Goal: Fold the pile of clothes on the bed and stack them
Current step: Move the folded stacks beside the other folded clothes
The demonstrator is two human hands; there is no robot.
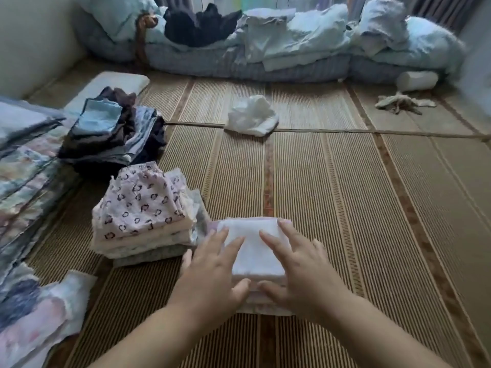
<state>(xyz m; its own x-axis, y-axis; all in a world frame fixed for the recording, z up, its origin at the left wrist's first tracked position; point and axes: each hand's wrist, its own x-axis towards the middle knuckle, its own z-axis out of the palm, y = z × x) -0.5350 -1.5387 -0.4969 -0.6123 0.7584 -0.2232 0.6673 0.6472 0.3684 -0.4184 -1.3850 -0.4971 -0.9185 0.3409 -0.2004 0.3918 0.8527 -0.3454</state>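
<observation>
A folded white cloth (253,251) lies on top of a small stack of pale folded pieces on the woven mat (345,195), right in front of me. My left hand (212,269) rests flat on its left side, fingers spread, thumb at the near edge. My right hand (297,264) presses its right side the same way. To the left stands a stack of folded clothes topped by a heart-print piece (138,208). Farther left is a darker stack with a light blue piece on top (106,128). A crumpled white garment (252,118) lies unfolded mid-mat.
Rumpled pale blue bedding (292,46) with a dark garment (196,25) lines the far edge. A small beige cloth (401,102) and a white roll (417,79) lie far right. Patterned blankets (24,181) cover the left edge, with a flat pillow (114,82) behind the dark stack.
</observation>
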